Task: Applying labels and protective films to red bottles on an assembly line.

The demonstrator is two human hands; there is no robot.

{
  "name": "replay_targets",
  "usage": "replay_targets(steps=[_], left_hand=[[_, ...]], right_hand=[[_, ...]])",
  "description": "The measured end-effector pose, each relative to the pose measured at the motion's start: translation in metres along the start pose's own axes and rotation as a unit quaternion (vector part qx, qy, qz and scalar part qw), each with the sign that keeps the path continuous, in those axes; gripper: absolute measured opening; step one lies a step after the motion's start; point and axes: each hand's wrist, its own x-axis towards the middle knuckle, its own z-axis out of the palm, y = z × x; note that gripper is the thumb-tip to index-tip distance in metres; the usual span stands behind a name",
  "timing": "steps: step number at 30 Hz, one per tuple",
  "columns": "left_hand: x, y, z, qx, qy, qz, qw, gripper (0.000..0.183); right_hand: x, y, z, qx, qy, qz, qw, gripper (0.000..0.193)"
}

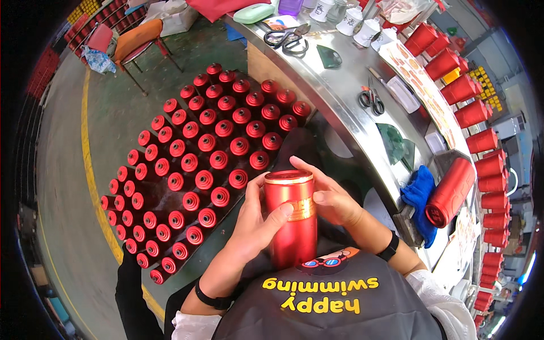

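Observation:
Over my lap I hold a shiny red metal canister upright, with a gold rim near its top and a gold patterned band around its middle. My left hand is wrapped round its left side, thumb lying by the gold band. On the other side, my right hand grips the upper part, its thumb bent toward the band. To the right, a second red canister lies tilted at the table edge beside a blue cloth.
At my left stands a low board packed with several rows of red cylinders with black centre pegs. The curved metal table holds black-handled scissors, larger shears, green pieces and white jars. Red canisters line the far right.

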Motion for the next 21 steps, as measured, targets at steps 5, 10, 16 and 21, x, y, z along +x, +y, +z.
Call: replay_targets(steps=[5,10,16,21], left_hand=[[-0.0006,0.0055,0.0038,0.03,0.002,0.01,1.0,0.071],[-0.0012,0.0065,0.0052,0.177,0.028,0.057,0.982,0.071],[-0.0014,0.0052,0.0043,0.223,0.027,0.092,0.97,0.073],[-0.0032,0.0053,0.0052,0.241,0.03,0.095,0.966,0.075]], right_hand=[[-0.0011,0.0005,0.0,-0.001,-0.004,-0.002,1.0,0.103],[-0.0009,0.0004,0.0012,-0.032,-0.001,-0.005,0.999,0.11],[-0.0017,-0.0024,0.0006,-0.024,0.013,0.009,1.0,0.107],[-0.0012,-0.0023,-0.0015,0.015,0.019,0.004,1.0,0.102]])
